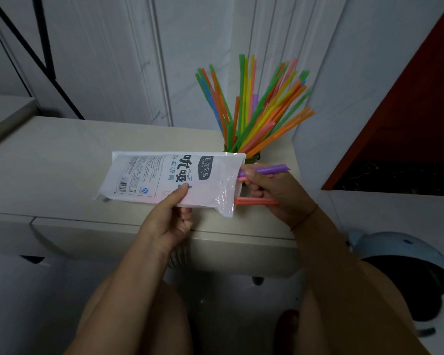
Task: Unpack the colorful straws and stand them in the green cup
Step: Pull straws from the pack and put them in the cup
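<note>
A white plastic straw bag point(164, 179) with printed text lies level above the tabletop, its open end facing right. My left hand point(171, 216) pinches its lower edge from below. My right hand point(274, 190) is at the bag's mouth, closed on a few straws: a purple straw point(269, 169) and pink-red straws point(254, 201) stick out to the right. Behind the bag, a fan of many colorful straws point(256, 108) stands in the green cup point(253, 155), of which only a sliver of rim shows above the bag.
The pale table point(62, 160) runs left, with its front edge and a drawer seam below my hands. A white paneled wall stands close behind the cup. A red panel point(408, 98) rises at right, a light blue helmet point(405, 265) lies at lower right.
</note>
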Demonstrator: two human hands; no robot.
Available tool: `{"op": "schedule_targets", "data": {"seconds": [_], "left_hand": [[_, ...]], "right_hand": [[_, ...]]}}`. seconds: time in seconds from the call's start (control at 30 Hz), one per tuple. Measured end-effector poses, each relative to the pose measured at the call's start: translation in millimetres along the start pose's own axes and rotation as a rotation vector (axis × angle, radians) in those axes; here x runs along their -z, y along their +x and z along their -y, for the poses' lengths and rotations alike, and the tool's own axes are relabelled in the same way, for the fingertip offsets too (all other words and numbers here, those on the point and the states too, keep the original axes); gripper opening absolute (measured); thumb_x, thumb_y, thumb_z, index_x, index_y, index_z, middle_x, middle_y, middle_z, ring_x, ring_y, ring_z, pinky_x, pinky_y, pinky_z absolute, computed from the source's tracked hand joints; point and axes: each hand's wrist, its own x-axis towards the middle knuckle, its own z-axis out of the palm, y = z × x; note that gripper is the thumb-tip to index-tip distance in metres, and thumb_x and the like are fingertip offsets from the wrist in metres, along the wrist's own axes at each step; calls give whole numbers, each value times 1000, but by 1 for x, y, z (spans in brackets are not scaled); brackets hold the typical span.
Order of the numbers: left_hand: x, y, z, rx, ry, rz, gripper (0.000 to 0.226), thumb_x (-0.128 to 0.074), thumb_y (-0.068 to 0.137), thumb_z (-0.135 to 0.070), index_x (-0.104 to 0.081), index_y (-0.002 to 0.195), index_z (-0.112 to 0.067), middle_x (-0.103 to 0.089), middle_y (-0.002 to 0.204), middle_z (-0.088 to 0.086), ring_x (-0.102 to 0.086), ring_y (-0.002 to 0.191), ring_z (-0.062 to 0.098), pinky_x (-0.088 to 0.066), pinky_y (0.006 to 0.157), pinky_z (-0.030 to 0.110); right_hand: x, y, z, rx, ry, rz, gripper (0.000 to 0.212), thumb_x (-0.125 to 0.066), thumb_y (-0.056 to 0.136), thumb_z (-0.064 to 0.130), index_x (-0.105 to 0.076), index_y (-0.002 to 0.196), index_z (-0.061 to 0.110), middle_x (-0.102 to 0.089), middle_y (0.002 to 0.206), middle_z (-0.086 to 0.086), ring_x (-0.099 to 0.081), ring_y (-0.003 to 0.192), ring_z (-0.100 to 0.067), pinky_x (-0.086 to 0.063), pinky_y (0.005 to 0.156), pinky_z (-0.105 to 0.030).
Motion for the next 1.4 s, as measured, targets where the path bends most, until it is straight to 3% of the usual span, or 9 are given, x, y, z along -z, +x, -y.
{"op": "schedule_targets", "data": {"seconds": [0.2,0.37,0.57,0.73,0.9,1.07,1.3,1.4], "left_hand": [[8,4,-6,-45,-29,-61,11,-62,88,-12,-61,80,-20,-64,60,-4,-44,33,2,-35,34,11],[5,5,1,-16,-11,-88,14,-62,88,-11,-58,78,-19,-60,51,-5,-39,29,2,-33,32,10],[-1,5,6,-12,-4,-76,13,-63,87,-10,-60,80,-20,-61,53,-6,-38,29,2,-32,32,10],[0,5,6,-17,2,-80,13,-64,87,-11,-59,81,-21,-62,54,-7,-37,29,2,-32,31,11],[1,6,4,-32,-30,-76,10,-63,87,-12,-60,82,-20,-62,58,-5,-40,32,2,-34,33,11],[9,9,-6,-87,-54,-125,9,-65,87,-13,-60,84,-21,-65,59,-5,-41,33,2,-36,34,10],[17,9,-15,-118,-95,-154,12,-65,86,-11,-60,88,-22,-69,63,-4,-45,36,2,-37,35,11],[18,9,-15,-111,-90,-151,11,-65,86,-12,-60,88,-22,-68,65,-3,-44,36,3,-37,35,11]], "right_hand": [[22,-4,13,71,-56,-81,15,-54,88,9,-68,92,5,-48,53,2,-39,50,-5,-33,44,-15],[18,-5,15,86,-2,-93,16,-52,90,11,-67,91,5,-37,61,-5,-35,48,-6,-31,43,-16],[2,-1,-2,50,-52,-19,19,-54,90,13,-63,100,1,-52,57,5,-44,52,-5,-39,48,-16],[-7,-2,-2,95,-32,-32,14,-54,90,5,-66,96,6,-58,64,-1,-44,56,-8,-40,50,-17],[-7,-3,7,217,-235,-194,15,-54,92,14,-69,95,12,-46,62,-7,-42,55,-10,-40,52,-19],[12,1,35,369,-325,-380,41,-59,90,22,-61,95,-18,-46,58,-7,-40,50,-9,-37,50,-18],[40,-1,75,513,-488,-556,34,-64,86,26,-65,78,-7,-52,52,-4,-44,48,-11,-41,54,-23],[42,-1,81,546,-566,-588,33,-63,87,26,-65,78,-5,-51,58,-14,-46,52,-16,-43,55,-26]]}}
